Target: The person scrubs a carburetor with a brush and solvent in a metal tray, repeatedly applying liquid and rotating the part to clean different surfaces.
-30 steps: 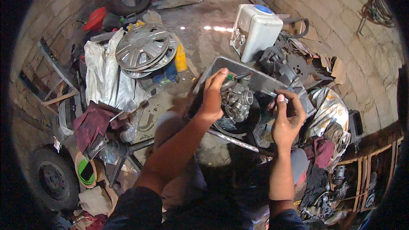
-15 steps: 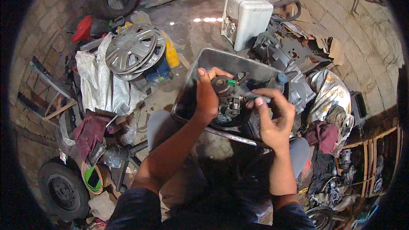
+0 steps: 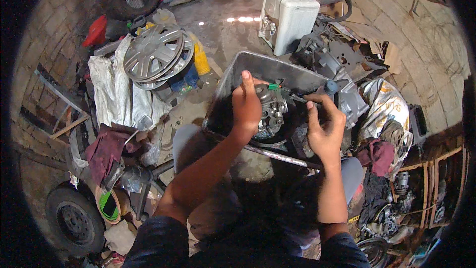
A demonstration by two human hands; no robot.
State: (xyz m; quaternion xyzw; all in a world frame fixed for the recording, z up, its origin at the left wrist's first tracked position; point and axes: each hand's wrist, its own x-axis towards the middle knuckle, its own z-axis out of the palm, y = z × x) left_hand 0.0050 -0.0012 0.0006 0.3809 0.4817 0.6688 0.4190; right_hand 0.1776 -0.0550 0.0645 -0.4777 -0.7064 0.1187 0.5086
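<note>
Over a black rectangular tub (image 3: 267,65) between my knees, my left hand (image 3: 246,109) is closed around the side of a metal carburetor-like part (image 3: 272,110), thumb pointing up. A small green piece (image 3: 273,87) sits at the part's top edge. My right hand (image 3: 326,126) pinches a slim greyish tool (image 3: 297,98) between thumb and fingers; its tip points left at the part. Whether the tip touches the part, and what kind of tool it is, I cannot make out. Dark residue and a round rim show in the tub below the part.
A blue-capped bottle (image 3: 330,88) stands at the tub's right side. Beyond are a white tank (image 3: 291,20) and metal housings (image 3: 347,101). To the left lie stacked wheel covers (image 3: 153,54), white sacks (image 3: 111,89) and a wheel (image 3: 75,221).
My left hand has turned the metal part, so its round dark face no longer shows and its metal body does. My right hand has shifted slightly right and up, with the tool still pinched.
</note>
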